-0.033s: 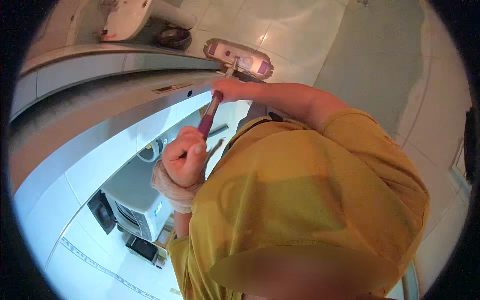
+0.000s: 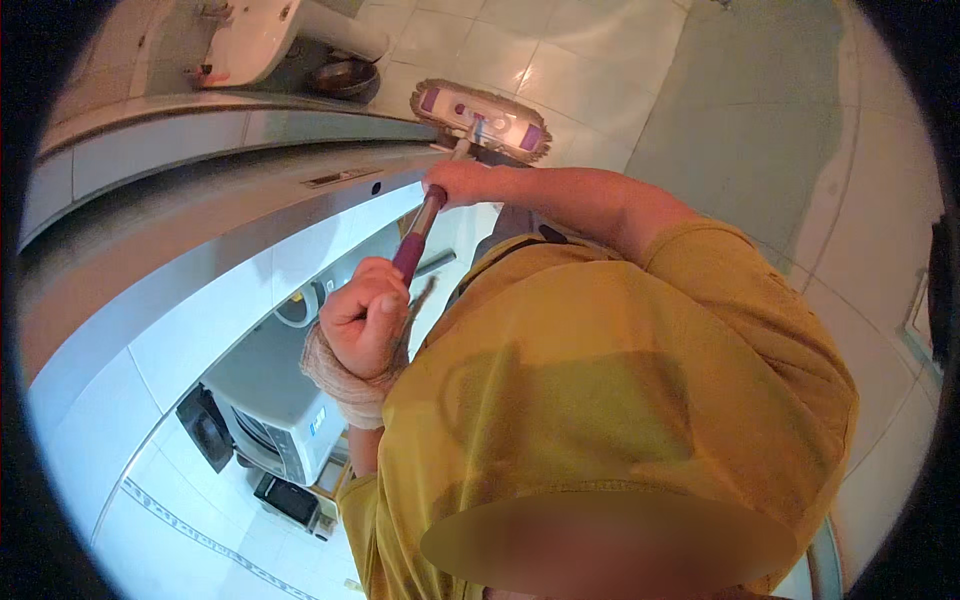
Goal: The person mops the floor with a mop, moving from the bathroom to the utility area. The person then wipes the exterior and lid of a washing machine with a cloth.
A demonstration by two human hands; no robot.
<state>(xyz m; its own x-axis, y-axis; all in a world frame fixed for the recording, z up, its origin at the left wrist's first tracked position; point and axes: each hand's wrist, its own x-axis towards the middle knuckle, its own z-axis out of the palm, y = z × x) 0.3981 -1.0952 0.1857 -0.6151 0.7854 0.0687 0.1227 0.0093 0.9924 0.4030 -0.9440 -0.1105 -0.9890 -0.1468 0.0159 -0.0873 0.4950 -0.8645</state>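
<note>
I hold a flat mop by its metal and purple handle (image 2: 409,252). My left hand (image 2: 365,315) is closed around the top end of the handle, and a pale cloth band (image 2: 345,375) wraps that wrist. Farther down, my right hand (image 2: 458,183) grips the handle, with the arm reaching across in front of me. The mop head (image 2: 480,118) lies on the tiled floor beyond my right hand. It is white with purple ends and a grey-brown fringe all round.
A doorframe (image 2: 250,205) runs close along the left of the mop. Beyond it stand a white appliance with a round front (image 2: 270,390) and a small dark-fronted oven (image 2: 288,498). At the upper left are a white basin (image 2: 255,45) and a dark bowl (image 2: 345,78).
The mop head has shifted very slightly to the right. My left hand has moved slightly left and toward me, still on the handle.
</note>
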